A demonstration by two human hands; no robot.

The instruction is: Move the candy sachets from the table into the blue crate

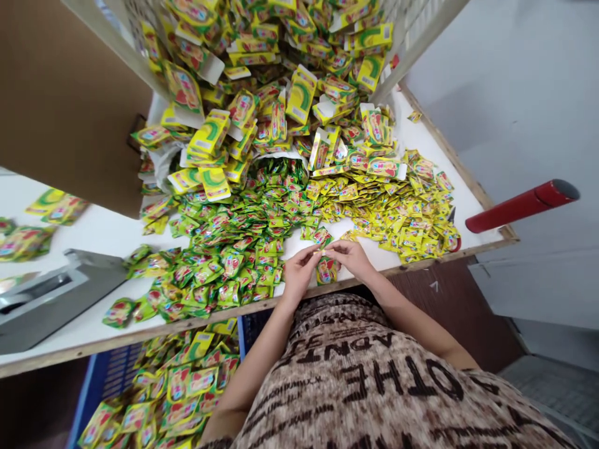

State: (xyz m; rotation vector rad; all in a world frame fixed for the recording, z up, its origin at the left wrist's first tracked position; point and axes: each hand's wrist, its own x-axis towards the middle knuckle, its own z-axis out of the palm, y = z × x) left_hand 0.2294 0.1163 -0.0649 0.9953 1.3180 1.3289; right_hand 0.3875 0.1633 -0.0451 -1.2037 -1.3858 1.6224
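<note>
One left hand (299, 272), one right hand (354, 257), one red tube (521, 205), uncountable sachets (243, 240)

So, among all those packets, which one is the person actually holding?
Start at the white table and follow its front wooden edge to where the left hand and right hand meet. Between their fingertips hangs one yellow-green packet with a red picture. Unlike the heaps lying loose around it, it alone is pinched by both hands.
</note>
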